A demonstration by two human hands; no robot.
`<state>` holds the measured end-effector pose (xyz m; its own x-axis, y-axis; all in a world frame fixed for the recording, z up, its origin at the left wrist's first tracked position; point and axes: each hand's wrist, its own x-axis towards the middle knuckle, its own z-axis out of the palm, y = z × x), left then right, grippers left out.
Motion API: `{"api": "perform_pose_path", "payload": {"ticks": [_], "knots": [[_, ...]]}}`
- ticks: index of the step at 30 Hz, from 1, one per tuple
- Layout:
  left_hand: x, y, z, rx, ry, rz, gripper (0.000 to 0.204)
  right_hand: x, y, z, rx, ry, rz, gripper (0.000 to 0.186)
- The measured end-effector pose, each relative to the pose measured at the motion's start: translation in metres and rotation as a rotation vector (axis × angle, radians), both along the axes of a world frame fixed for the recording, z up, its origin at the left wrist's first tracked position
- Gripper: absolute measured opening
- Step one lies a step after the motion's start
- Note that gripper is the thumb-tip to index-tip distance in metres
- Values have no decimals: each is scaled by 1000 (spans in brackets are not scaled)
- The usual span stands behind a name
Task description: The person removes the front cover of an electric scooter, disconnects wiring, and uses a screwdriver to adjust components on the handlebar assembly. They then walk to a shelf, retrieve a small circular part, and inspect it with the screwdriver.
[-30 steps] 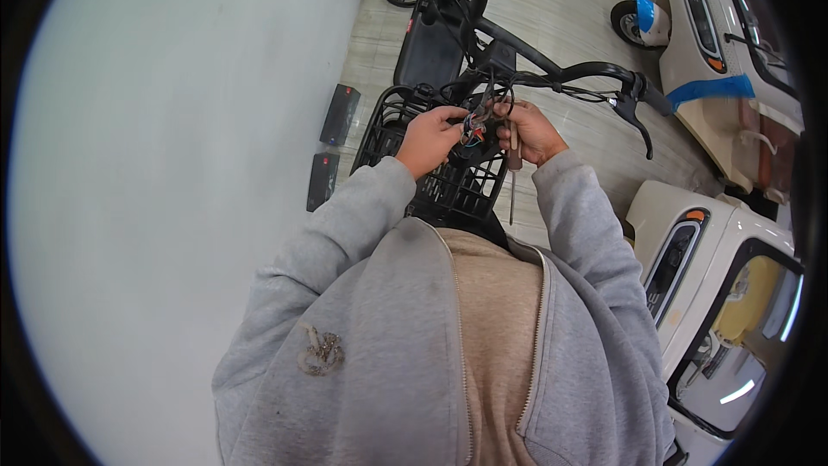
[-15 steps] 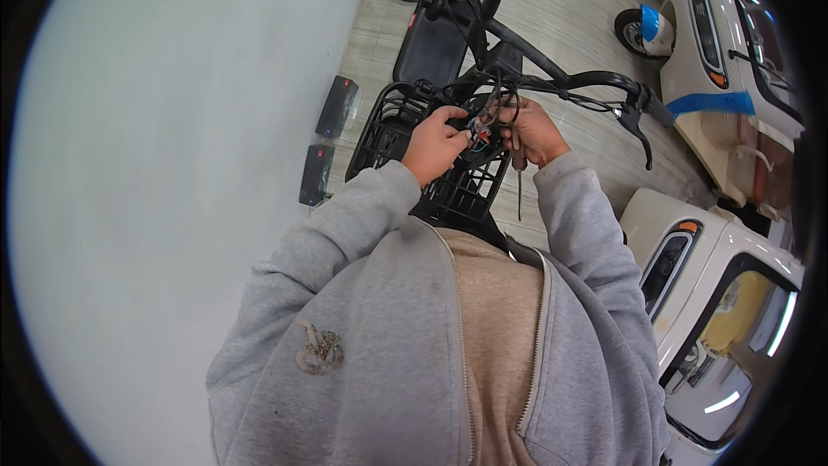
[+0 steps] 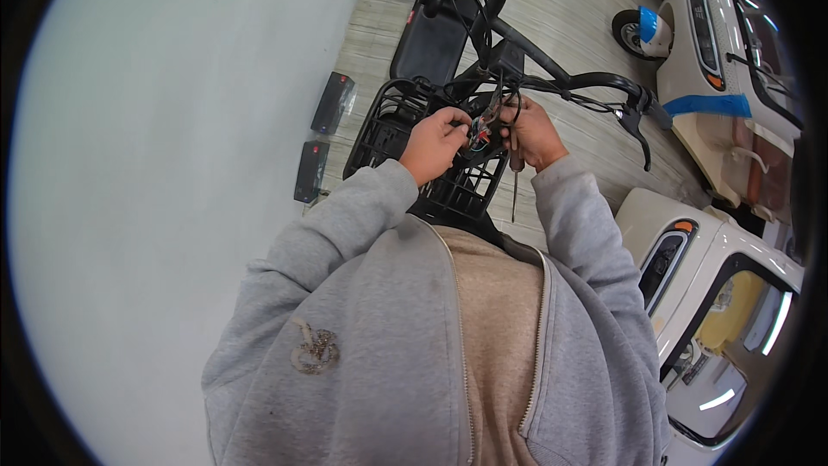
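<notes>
A bundle of thin coloured wires with connectors hangs at the front of a black bike, above its black basket. My left hand is closed, thumb and fingertips pinching at the left side of the wires. Across from it, my right hand is closed round the handle of a screwdriver. The screwdriver's thin shaft points back toward my body. The right thumb and forefinger are up by the black cables, but whether they grip one is hidden.
The bike's black handlebar with a brake lever stretches to the right. Two dark boxes lie on the floor by the white wall. White small vehicles stand along the right.
Both hands stay at the wires. The right fingers have shifted slightly by the cables, and the screwdriver has tilted a little. The whole view has moved slightly.
</notes>
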<state>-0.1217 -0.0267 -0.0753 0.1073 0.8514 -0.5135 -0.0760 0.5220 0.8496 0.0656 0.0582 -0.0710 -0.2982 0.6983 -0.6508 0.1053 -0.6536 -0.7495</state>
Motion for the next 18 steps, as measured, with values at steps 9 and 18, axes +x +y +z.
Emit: {"api": "perform_pose_path", "payload": {"ticks": [9,18], "knots": [[-6,24,-1,-43,-68,-132,34,-6,16,15,-70,-38,184,17],[-13,31,6,-12,-70,-198,27,-7,11,11,-47,-55,146,21]]}}
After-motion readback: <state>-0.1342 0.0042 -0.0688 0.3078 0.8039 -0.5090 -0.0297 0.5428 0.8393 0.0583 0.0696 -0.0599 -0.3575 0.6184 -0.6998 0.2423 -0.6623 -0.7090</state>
